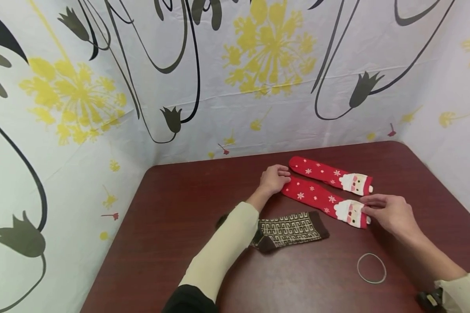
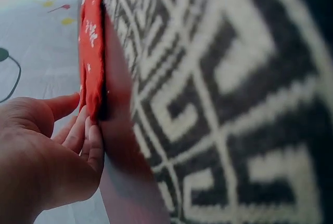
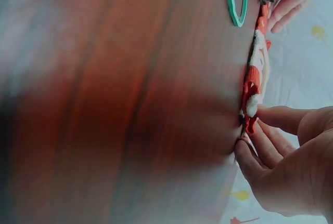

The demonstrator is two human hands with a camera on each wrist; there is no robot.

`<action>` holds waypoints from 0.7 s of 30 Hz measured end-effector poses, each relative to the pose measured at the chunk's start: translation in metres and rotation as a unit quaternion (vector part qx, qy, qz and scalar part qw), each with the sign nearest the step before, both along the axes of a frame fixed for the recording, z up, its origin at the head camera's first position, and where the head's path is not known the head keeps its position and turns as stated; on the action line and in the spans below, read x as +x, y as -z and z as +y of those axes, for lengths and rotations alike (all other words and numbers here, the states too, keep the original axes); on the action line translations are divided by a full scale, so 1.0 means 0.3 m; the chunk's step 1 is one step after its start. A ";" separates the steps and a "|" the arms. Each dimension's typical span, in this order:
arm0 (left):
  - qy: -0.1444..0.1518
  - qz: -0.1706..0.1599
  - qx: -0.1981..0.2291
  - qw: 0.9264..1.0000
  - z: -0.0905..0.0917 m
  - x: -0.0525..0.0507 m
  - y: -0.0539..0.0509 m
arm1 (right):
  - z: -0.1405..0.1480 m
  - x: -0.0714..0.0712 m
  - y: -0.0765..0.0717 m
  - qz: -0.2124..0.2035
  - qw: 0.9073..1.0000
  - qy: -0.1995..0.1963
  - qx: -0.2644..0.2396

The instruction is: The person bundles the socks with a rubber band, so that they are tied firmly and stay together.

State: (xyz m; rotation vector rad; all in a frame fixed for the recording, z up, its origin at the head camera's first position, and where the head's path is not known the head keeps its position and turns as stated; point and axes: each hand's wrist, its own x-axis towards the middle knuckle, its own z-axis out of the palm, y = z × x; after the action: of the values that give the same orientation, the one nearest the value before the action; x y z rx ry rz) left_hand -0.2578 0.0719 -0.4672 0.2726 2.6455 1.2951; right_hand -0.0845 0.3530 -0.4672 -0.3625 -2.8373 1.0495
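Observation:
Two red Santa socks with white snowflakes lie side by side: a far sock (image 1: 321,171) and a near sock (image 1: 309,193). My left hand (image 1: 274,179) pinches the near sock's toe end; the left wrist view shows thumb and fingers at the tip of the red sock (image 2: 92,52). At the other end, by the Santa face, my right hand (image 1: 391,213) pinches the cuff. In the right wrist view, the thumb of the right hand (image 3: 291,156) touches the cuff (image 3: 252,96). A brown-and-cream patterned sock (image 1: 291,229) lies nearer, partly behind my left sleeve.
A thin pale ring-shaped band (image 1: 371,268) lies on the dark red-brown table (image 1: 172,208), nearer than the right hand. Close behind the table hangs a white floral cloth (image 1: 219,108), continuing along both sides. The patterned sock (image 2: 208,104) looms large in the left wrist view.

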 end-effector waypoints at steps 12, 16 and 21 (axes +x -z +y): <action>0.028 0.057 -0.115 0.991 0.035 0.012 0.007 | 0.010 0.012 0.004 0.027 1.000 -0.010 0.008; 0.036 0.061 -0.104 0.992 0.019 0.013 0.001 | 0.009 0.011 0.004 0.029 0.999 -0.012 0.011; 0.026 0.041 -0.051 0.998 -0.019 0.005 -0.024 | 0.001 0.000 -0.006 0.031 0.999 -0.008 0.005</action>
State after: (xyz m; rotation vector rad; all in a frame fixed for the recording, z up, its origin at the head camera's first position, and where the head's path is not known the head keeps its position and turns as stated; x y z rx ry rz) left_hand -0.2563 0.0663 -0.4600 0.3835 2.7429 1.1537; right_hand -0.0844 0.3532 -0.4653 -0.3004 -2.7954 1.0297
